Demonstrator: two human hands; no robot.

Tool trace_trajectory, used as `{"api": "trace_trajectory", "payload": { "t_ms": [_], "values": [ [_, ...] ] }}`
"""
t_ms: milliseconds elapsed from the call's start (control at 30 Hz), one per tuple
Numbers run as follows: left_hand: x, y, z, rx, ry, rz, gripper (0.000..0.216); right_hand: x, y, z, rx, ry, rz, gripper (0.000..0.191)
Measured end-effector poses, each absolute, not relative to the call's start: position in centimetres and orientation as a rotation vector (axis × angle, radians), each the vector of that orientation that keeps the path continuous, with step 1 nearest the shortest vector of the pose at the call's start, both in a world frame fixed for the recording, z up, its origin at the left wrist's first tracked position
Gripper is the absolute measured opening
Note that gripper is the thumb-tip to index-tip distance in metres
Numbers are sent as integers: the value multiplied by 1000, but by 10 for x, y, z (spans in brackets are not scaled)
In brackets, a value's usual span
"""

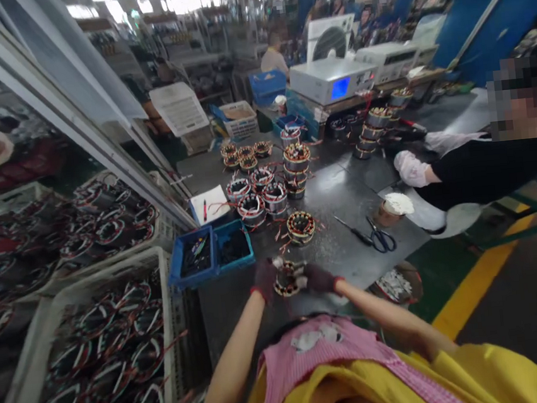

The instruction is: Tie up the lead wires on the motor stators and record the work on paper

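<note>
My left hand [266, 278], in a dark glove with pale fingertips, grips the left side of a motor stator [287, 286] at the front of the dark table. From the right, my right hand [320, 278], gloved the same way, closes its fingers on the stator's other side. The stator's open ring faces up, and its lower part is partly hidden. Just beyond it sits another stator [300, 225] with copper windings and loose red leads. A screwdriver [359, 234] and black-handled scissors [382, 240] lie to the right.
Blue bins [194, 278] stand at the left edge, near a notepad [209, 206]. Stacked stators [296, 176] rise at the back. A container with a white top [390, 210] stands near a co-worker's gloved hand [411, 168]. Crates of stators [166, 300] fill the left floor.
</note>
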State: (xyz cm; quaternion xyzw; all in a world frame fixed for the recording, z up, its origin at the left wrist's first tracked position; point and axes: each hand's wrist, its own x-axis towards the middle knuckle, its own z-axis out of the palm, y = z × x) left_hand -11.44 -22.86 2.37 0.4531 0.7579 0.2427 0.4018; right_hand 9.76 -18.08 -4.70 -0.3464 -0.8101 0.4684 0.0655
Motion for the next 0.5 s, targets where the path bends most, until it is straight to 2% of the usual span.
{"api": "trace_trajectory", "payload": {
  "t_ms": [133,233,333,500],
  "values": [
    [-134,-230,1,1030,2088,498,20,100,-153,-32,-1411,-2419,1313,43],
    [-136,-237,-28,1114,2136,419,29,81,-154,-42,-1388,-2655,1142,52],
    [-128,-241,-46,1256,2152,319,38,63,-160,-51,-1435,-2783,956,49],
    [-110,-235,-52,1585,2167,72,57,57,-149,-50,-1458,-2842,904,47]
  ]
}}
